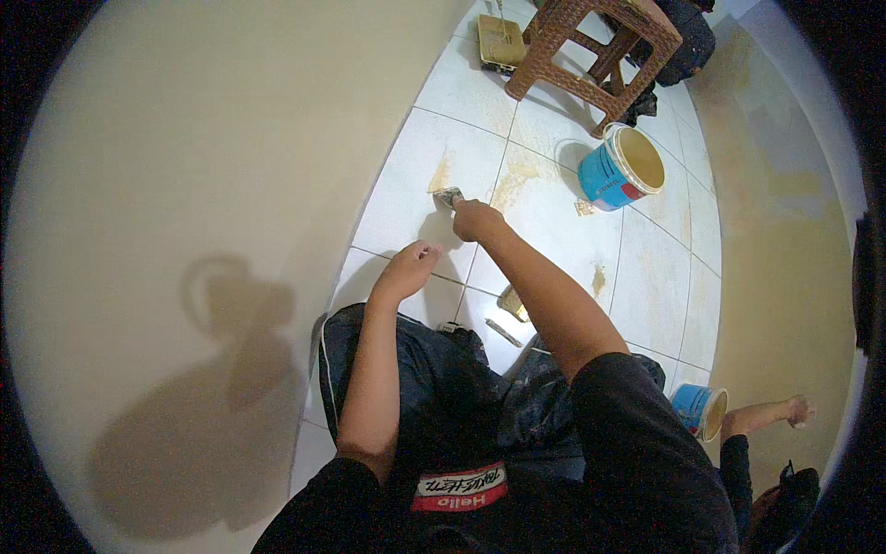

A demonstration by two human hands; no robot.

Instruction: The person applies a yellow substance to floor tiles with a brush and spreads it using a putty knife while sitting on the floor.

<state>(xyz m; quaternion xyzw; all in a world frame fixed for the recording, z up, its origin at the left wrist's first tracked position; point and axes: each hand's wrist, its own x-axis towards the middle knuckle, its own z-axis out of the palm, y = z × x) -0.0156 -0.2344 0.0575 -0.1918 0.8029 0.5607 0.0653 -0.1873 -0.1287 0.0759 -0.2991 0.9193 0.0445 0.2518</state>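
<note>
A: Room: plain beige left wall, patchy right wall, white tiled floor marked with tan smears.

B: Labels?

A: 2 blue buckets noted. The large bucket carries dark lettering and a red patch; the small bucket stands at lower right. The wearer's black T-shirt bears 1 red-and-white printed panel.

B: Right hand?

A: Arm extended forward, fingers wrapped around a putty knife. Its blade is at the tile, beside 1 smear, left of the large bucket.

B: Left hand?

A: Wrist bent inward, fingers curled, near the right hand. Cannot tell whether they pinch anything.

B: Elsewhere?

A: 1 brown stool beside a paint tray; a co-worker's hand at the right wall.
</note>
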